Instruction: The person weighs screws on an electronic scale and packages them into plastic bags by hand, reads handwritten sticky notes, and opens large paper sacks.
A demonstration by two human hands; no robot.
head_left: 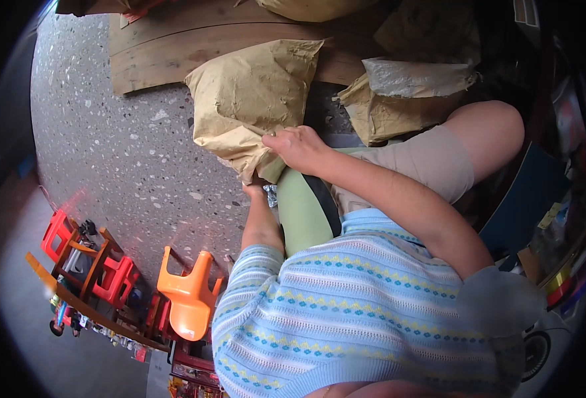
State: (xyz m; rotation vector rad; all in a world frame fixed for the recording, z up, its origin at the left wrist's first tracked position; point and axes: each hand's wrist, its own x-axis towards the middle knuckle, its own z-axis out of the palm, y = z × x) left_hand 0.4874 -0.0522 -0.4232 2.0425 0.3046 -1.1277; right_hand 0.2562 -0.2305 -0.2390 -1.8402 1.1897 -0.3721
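Observation:
A bulging tan paper sack [253, 89] leans in front of me, its near end creased and folded. My right hand [296, 147] is closed on the crumpled edge of that end, thumb and fingers pinching the paper. Lower down, my left hand [254, 188] grips the bottom corner of the same sack; most of its fingers are hidden by the paper. Beside my left wrist a bit of shiny silvery material [271, 194] shows, too small to name. The sack rests close against my green-covered leg [304, 215].
Wooden boards [173, 46] lie on the speckled floor [127, 139] beyond the sack. A second tan sack [389, 113] with a whitish plastic piece [415, 77] sits right. An orange plastic chair [190, 295] and red stools [116, 278] stand left. Shelves with mixed items line the right.

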